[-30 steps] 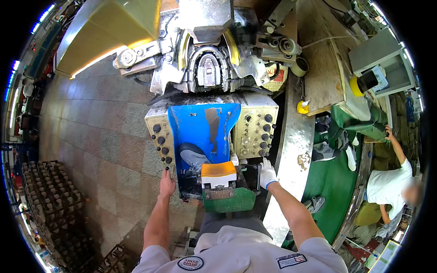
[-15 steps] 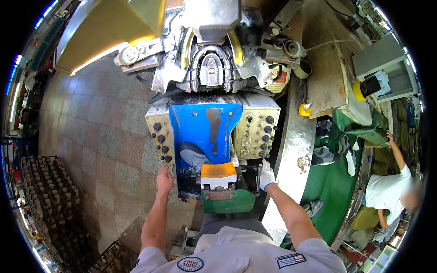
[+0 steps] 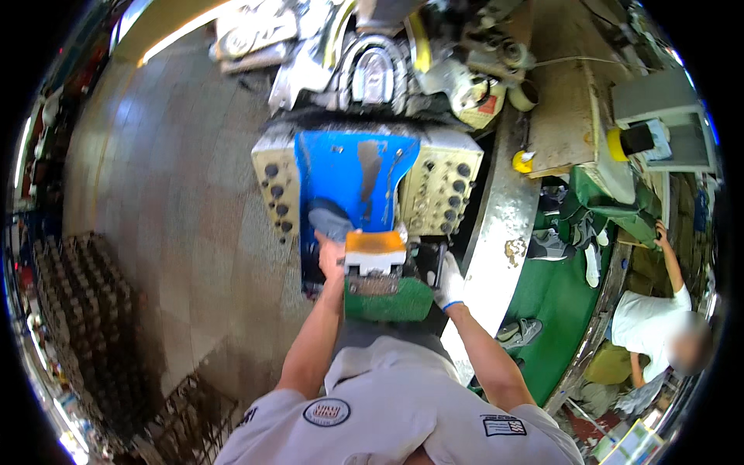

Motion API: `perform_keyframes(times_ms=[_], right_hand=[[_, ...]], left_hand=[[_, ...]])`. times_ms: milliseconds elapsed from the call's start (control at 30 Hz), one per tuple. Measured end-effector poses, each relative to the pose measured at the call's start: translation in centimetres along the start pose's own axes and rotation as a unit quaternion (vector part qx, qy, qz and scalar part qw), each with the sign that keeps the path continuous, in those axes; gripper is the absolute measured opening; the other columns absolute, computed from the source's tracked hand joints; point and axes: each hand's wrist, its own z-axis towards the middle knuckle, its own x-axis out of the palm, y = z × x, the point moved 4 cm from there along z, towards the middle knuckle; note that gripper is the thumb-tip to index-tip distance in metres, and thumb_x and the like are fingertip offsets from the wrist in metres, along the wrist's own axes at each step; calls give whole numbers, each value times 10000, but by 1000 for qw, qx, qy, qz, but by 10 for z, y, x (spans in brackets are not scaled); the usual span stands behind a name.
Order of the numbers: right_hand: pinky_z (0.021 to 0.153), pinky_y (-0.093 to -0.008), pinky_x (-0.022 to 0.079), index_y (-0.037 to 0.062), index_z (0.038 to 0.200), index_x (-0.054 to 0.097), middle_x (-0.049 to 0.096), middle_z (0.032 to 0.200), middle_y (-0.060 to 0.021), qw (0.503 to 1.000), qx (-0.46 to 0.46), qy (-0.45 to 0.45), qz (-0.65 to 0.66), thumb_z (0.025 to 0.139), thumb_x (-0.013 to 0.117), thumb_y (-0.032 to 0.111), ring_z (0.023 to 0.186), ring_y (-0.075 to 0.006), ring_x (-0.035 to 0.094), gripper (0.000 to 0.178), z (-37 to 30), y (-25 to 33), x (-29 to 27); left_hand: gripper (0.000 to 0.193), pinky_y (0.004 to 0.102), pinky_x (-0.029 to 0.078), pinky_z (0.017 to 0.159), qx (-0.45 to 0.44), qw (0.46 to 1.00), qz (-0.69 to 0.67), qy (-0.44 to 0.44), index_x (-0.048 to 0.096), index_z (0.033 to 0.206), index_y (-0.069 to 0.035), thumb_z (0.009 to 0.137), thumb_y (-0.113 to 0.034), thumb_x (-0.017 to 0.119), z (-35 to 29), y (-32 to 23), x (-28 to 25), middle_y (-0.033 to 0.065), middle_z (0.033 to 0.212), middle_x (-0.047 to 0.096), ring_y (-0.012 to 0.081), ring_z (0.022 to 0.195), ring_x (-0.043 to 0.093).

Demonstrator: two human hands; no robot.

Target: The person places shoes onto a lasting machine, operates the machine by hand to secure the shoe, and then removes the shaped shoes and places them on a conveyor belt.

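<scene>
Our left hand point(image 3: 332, 257), bare, reaches up to the shoe point(image 3: 332, 220), its fingers at the near part of it; they are partly hidden, so we cannot tell whether they have closed on it. Our right hand point(image 3: 449, 284), in a white glove, is at a dark bar point(image 3: 441, 266) to the right of the pad; blur leaves us unable to say whether it grips the bar.

The shoe, grey-blue with a darker toe, lies against the lower left of the blue panel point(image 3: 349, 167), just left of the orange-topped pad point(image 3: 375, 242). Below the pad we see a curved green plate point(image 3: 389, 301), close in front of our waist.

Black knobs point(image 3: 458, 186) stud the pale boxes point(image 3: 439, 174) on both sides of the panel, and above them sits the machine's metal head point(image 3: 373, 77), rounded like an arch.

On our right, more shoes point(image 3: 549, 246) lie on the long green surface point(image 3: 554, 306), beyond a worn metal strip point(image 3: 496, 232). Further up, a yellow bottle point(image 3: 523, 161) stands by the edge of the wooden surface point(image 3: 566, 116). A co-worker point(image 3: 645, 322) in a white shirt is at the far right, one hand on green cloth point(image 3: 632, 213). To our left, dark racks point(image 3: 85, 302) stand on the tiled floor point(image 3: 194, 209).
</scene>
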Motion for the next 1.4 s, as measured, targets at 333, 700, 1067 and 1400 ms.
perform_keyframes(times_ms=[333,700,1067,1400], right_hand=[[1103,-434,421,-33,1381,503,473,1458,-275,990,105,95,11,864,698,200,1335,-423,479,599,-10,-5,-12],[973,-335,533,-75,1413,490,608,1353,-192,780,114,-19,615,972,626,69,1177,-243,644,483,44,111,-152],[1013,-463,523,37,1493,429,584,1372,-211,300,27,109,947,910,569,540,1179,-367,627,783,48,205,-246],[947,-320,511,-4,1440,478,625,1286,-130,477,-8,-112,872,850,708,343,1086,-191,635,722,-40,56,-307]], left_hand=[[814,450,533,887,69,989,-124,50,563,1207,131,663,-385,882,22,56,14,302,1086,693,408,1019,687],[620,298,540,821,177,934,-188,247,687,1182,74,588,14,857,-45,-105,-228,78,996,734,132,865,661],[497,298,531,771,293,852,-276,334,739,997,73,853,-401,779,-152,-205,-136,81,892,728,157,785,666],[594,287,453,953,234,746,-297,548,607,1290,76,836,-272,771,-269,-294,17,78,1181,681,175,1080,623]])
